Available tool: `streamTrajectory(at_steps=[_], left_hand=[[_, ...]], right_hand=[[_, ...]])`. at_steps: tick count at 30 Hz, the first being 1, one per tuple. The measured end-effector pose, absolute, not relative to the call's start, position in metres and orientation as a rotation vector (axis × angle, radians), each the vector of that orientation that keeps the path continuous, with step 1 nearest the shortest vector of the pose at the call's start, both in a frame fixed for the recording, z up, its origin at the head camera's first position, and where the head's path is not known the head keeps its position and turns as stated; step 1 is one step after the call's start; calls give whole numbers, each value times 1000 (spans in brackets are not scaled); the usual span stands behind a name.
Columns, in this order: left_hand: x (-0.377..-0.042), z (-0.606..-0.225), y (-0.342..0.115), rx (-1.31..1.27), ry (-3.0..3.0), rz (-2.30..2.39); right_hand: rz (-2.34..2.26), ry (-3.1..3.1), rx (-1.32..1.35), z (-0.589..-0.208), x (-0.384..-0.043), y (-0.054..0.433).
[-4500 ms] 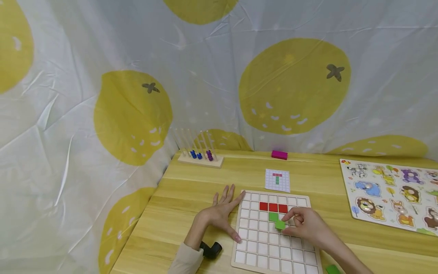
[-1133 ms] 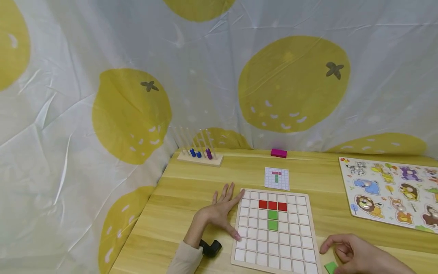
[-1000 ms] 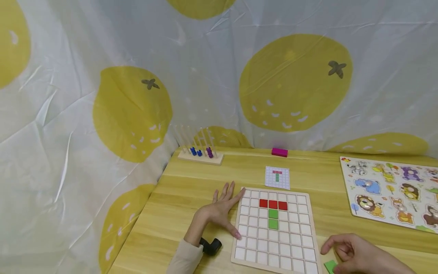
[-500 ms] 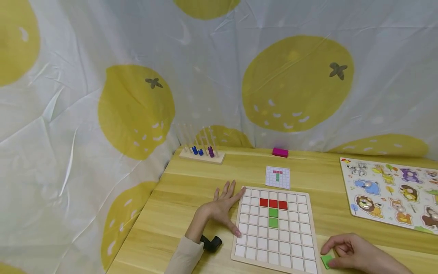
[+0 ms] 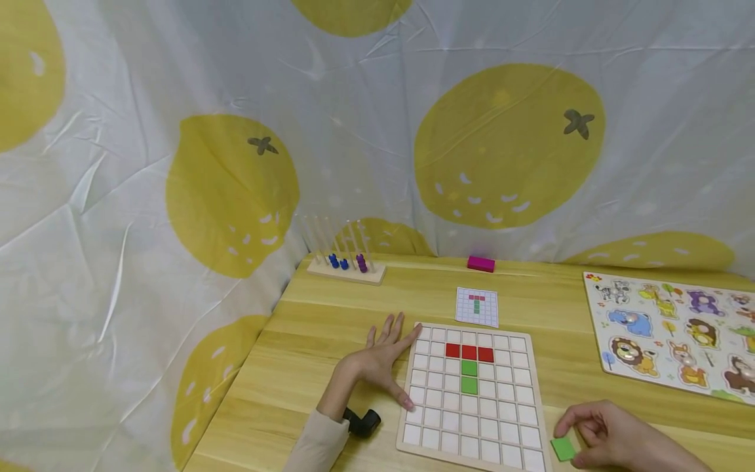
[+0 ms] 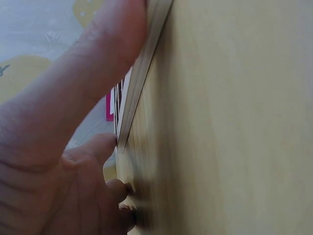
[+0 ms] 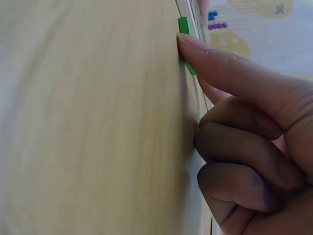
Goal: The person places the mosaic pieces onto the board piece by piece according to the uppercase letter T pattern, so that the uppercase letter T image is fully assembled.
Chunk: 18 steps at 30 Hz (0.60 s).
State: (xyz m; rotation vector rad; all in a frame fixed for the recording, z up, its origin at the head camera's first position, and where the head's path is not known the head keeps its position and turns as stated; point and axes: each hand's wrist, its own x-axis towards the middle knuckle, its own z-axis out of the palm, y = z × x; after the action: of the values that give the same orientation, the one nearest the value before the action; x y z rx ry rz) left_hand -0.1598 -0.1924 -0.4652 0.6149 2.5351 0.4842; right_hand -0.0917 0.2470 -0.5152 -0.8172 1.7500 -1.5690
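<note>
A wooden grid board (image 5: 499,413) with white squares holds three red tiles (image 5: 468,353) in a row and two green tiles (image 5: 468,377) below the middle one. My left hand (image 5: 380,364) spreads its fingers along the board's left side, thumb and index finger touching the frame, as the left wrist view also shows. Right of the board's lower corner, my right hand (image 5: 607,436) pinches a loose green tile (image 5: 563,449) between thumb and index finger. In the right wrist view the other fingers are curled, and the green tile (image 7: 183,24) is partly behind the thumb.
A card (image 5: 477,314) with a red and green T pattern lies behind the board. Farther back are a magenta block (image 5: 481,264) and a pegged bead stand (image 5: 348,272). An animal puzzle (image 5: 666,328) lies at right; a curtain (image 5: 354,151) hangs behind.
A second green tile now sits in the grid below the first. My right hand has moved to the lower right and pinched another green tile, shifting it slightly. The left hand stays put.
</note>
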Motion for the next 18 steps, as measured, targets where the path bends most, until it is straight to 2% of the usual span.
streamTrajectory(at_steps=[7, 13, 18], left_hand=[[-161, -465, -193, 616, 2537, 476], [-159, -463, -193, 620, 2540, 474], [-159, -463, -192, 619, 2539, 480]], right_hand=[[-1503, 2104, -869, -506, -100, 251], [-1363, 2534, -604, -479, -105, 240], [-1378, 2569, -395, -461, -110, 215]])
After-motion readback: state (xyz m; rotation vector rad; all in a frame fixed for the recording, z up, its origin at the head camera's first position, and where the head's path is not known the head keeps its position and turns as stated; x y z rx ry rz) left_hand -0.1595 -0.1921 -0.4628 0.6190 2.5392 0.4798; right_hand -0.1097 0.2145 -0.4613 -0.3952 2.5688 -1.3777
